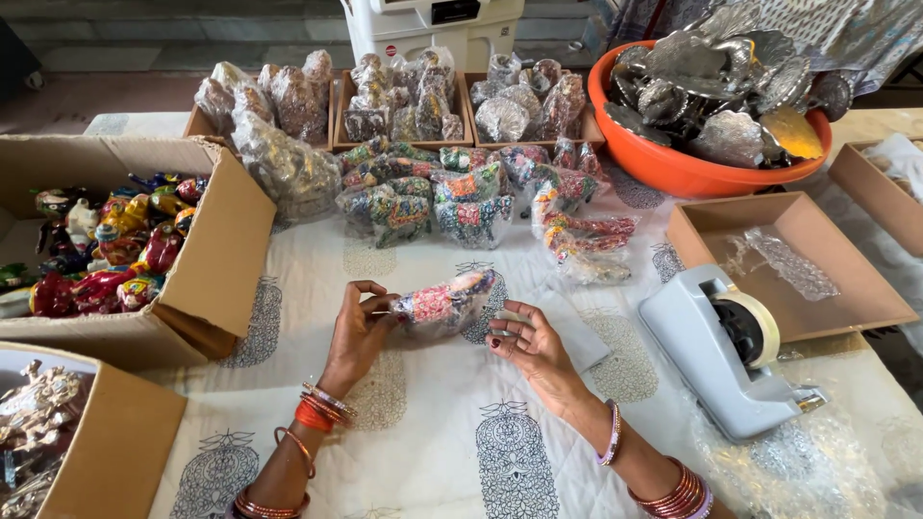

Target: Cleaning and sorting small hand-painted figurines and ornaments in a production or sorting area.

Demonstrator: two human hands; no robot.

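Fingers of my left hand (358,332) clench the wrapped figurine (444,302); my right hand (527,343), at its 4 o'clock, lies open, fingertips touching it.

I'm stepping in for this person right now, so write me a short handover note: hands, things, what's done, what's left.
Left hand grips one end of a painted figurine in clear wrap. Right hand is open, fingertips at its other end. Tape dispenser sits to the right.
Done: wrapped figurines piled further back on the table.
Left: unwrapped painted figurines in the cardboard box on the left.
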